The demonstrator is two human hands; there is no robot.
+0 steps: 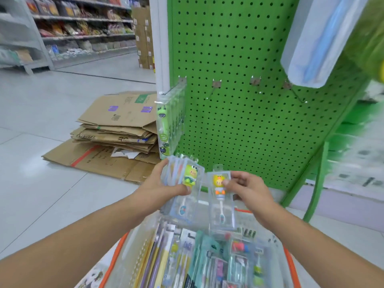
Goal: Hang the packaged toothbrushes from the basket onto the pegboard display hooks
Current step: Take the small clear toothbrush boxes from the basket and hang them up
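Observation:
My left hand [161, 189] grips a small stack of clear toothbrush packs [182, 190]; the front one shows a green frog figure. My right hand [246, 189] pinches a single clear pack with a yellow-orange figure toothbrush [221, 201]. Both are held above the orange-rimmed basket [289, 265], which is full of several packaged toothbrushes. The green pegboard [239, 121] stands just behind. Its leftmost hook [172, 90] carries several green frog packs [170, 125]. Three hooks to the right, such as the bare hook [214, 89], are bare.
Flattened cardboard boxes [116, 132] lie stacked on the tiled floor to the left of the pegboard. A blurred pale package [320, 42] hangs close to the camera at upper right. Stocked shop shelves [83, 28] run along the far left.

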